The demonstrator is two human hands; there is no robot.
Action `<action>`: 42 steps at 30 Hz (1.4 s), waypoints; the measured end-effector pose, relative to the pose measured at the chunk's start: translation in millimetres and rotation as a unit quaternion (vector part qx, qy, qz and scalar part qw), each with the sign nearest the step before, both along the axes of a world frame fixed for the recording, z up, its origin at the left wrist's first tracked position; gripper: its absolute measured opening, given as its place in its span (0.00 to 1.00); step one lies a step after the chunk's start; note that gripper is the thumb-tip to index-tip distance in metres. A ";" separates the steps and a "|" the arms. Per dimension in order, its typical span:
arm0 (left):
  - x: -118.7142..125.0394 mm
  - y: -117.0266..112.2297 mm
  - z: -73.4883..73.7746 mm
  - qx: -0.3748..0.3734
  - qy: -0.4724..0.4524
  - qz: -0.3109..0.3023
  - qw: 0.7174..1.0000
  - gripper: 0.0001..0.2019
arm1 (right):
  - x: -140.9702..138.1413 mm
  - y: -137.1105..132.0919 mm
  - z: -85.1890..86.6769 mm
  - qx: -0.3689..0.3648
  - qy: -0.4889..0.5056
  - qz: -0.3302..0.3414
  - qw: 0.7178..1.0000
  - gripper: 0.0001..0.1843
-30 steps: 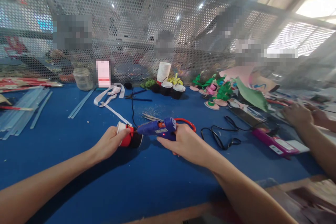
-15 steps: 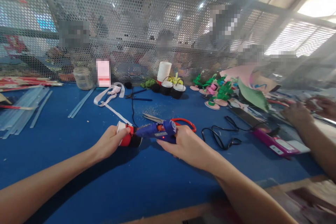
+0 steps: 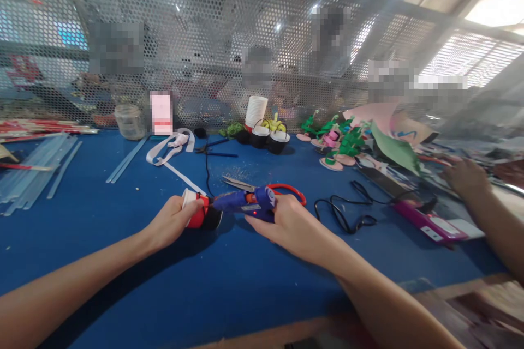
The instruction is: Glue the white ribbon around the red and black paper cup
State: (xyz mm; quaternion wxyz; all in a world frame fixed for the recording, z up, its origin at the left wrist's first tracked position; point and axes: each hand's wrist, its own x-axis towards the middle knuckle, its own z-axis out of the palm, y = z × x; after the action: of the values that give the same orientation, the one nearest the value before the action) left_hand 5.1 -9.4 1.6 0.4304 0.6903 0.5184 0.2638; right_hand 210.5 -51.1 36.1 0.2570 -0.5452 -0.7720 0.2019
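My left hand [image 3: 174, 220] grips a small paper cup [image 3: 197, 217], red and black with a white rim, tilted on its side just above the blue table. A black cord [image 3: 207, 169] runs from near the cup back across the table. In my right hand [image 3: 289, 226] is a blue glue gun [image 3: 245, 204] with a small red light lit. Its nozzle points left at the cup's black part; whether the tip touches cannot be made out. Behind the glue gun lie scissors [image 3: 286, 190] with red handles, partly hidden by it and my hand.
Clear glue sticks [image 3: 41, 169] lie at left, beside a jar [image 3: 130, 121]. White ribbon [image 3: 158, 154], pliers [image 3: 219, 145], a cup stack [image 3: 256, 110] and two black cups [image 3: 278, 143] stand behind. To the right are green paper plants [image 3: 347, 144], a purple power strip [image 3: 429, 223] and another person's hand [image 3: 466, 180].
The glue gun's nozzle and the cup have shifted only very slightly. At right, the other person's hand has moved a little.
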 end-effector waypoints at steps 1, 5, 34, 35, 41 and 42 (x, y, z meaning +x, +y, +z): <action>-0.2 -0.2 -0.2 0.003 0.002 -0.006 1.000 0.17 | 0.0 -0.2 0.6 -0.008 0.001 -0.001 1.000 0.08; -2.2 -0.1 -3.1 0.018 0.003 -0.023 1.000 0.17 | 0.6 0.6 2.3 -0.036 -0.007 -0.009 0.999 0.10; -5.7 -1.6 -4.6 0.108 0.039 -0.111 0.987 0.17 | 4.3 6.2 2.2 -0.122 0.050 -0.024 0.991 0.09; -5.7 -1.5 -4.6 0.112 0.041 -0.110 0.987 0.17 | 3.7 7.1 2.7 -0.116 0.053 -0.021 0.992 0.09; -4.9 -1.2 -3.4 0.129 0.049 -0.116 0.984 0.17 | 3.9 9.9 1.7 -0.114 0.060 -0.013 0.992 0.09; -5.0 -1.1 -3.6 0.124 0.051 -0.116 0.984 0.17 | 4.4 9.5 1.4 -0.117 0.063 -0.012 0.991 0.09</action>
State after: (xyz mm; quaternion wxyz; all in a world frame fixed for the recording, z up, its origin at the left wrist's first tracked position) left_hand 0.0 -10.6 -1.9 0.3419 0.8064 0.4193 0.2386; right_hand 214.9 -41.6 37.5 0.2415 -0.5670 -0.7188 0.3218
